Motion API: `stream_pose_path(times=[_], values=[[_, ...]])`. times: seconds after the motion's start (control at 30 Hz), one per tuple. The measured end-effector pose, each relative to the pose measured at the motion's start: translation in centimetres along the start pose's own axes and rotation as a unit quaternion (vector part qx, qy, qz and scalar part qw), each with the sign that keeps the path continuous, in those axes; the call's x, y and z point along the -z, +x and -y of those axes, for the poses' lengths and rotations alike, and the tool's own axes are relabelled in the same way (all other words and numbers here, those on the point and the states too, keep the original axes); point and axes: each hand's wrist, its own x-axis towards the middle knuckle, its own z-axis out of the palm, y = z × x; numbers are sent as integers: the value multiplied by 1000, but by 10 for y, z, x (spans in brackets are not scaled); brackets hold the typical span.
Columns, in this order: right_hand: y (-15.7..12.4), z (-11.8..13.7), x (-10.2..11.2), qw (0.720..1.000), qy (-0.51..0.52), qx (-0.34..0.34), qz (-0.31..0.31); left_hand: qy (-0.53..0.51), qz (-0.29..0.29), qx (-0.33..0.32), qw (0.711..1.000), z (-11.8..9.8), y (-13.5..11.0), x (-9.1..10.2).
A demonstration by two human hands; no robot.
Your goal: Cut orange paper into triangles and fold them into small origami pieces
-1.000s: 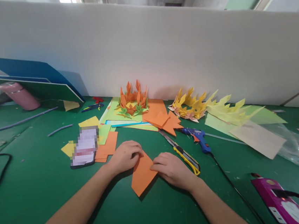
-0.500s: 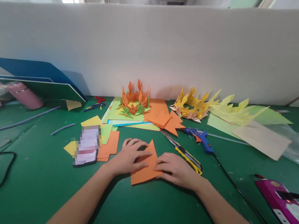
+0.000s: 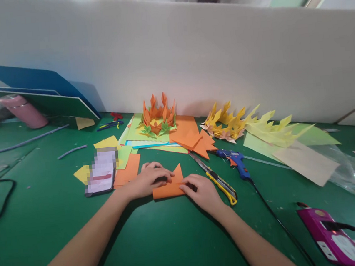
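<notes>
A sheet of orange paper [image 3: 167,191] lies on the green table, its near part turned up into a band and a pointed corner showing at the far side. My left hand [image 3: 149,179] is over its left part, fingers bent and fingertips pressed on the paper at the band's upper edge. At the right end of the band, my right hand [image 3: 202,191] pinches the paper between thumb and fingers. Close to the right of that hand is a yellow utility knife [image 3: 221,183]. Beyond it a blue glue gun [image 3: 237,162] rests on its side.
An orange paper crown [image 3: 159,118] stands on coloured sheets at the back, beside a yellow one [image 3: 225,124]. A phone [image 3: 102,171] lies on paper to the left. A purple power strip [image 3: 334,235] is at the near right, and a pink bottle [image 3: 24,111] leans at the far left.
The paper's near edge has been brought up and away from me, making a band across it. Both hands have moved slightly away from me, and the left fingers have bent.
</notes>
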Motion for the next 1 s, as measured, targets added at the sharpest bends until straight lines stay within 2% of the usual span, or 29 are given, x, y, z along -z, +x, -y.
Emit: stream_pose_path(times=[0.2,0.47,0.77,0.93,1.0], values=[[4,-1,-4,999,-20,-15,-20,-26,-35,58,997,1,5,2],[5,-1,-7,999,-29,-18,-28,-7,3,25,1000,-3,1,4],[7,0,-7,998,-48,-15,-28,29,17,-14,999,2,2,0],[7,1,-7,999,-8,-36,-31,28,9,-26,999,3,1,0],[6,0,-4,999,23,-19,-43,29,12,-22,999,3,1,0]])
